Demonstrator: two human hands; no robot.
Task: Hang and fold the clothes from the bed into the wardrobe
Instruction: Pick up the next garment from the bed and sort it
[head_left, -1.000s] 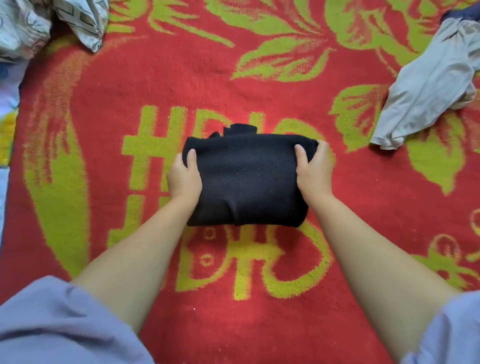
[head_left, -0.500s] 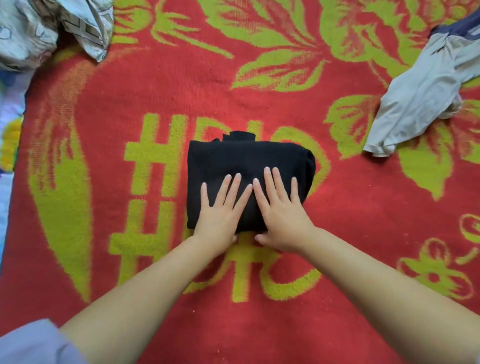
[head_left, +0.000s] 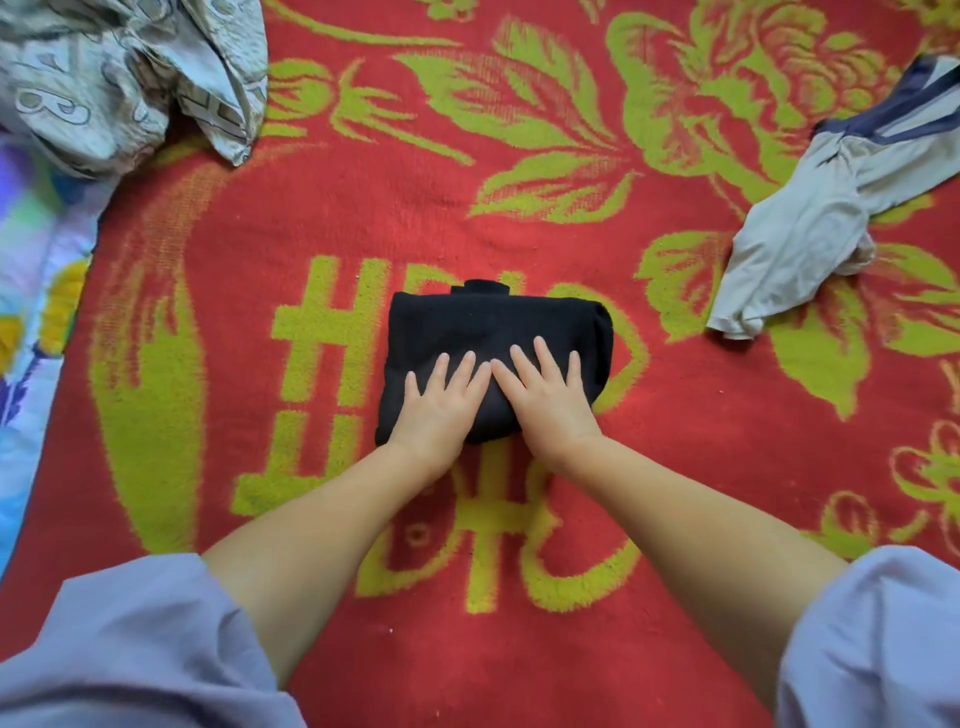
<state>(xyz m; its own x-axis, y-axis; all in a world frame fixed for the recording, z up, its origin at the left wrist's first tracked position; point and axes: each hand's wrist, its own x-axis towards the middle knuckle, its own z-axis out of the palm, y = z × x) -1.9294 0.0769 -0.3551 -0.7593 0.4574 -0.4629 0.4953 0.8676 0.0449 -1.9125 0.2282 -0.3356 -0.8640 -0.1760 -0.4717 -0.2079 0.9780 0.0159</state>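
Flat, folded black garment (head_left: 493, 332), long axis left-right, both hands pressing near edge.

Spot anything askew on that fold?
Slightly: a small flap pokes out past the far edge of the folded black garment. Both hands, left and right, press it flat.

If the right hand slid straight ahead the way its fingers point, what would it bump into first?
The right hand lies flat on the black garment, so it would first cross the rest of that. Beyond looks like bare red blanket; the grey garment sits well off to the right.
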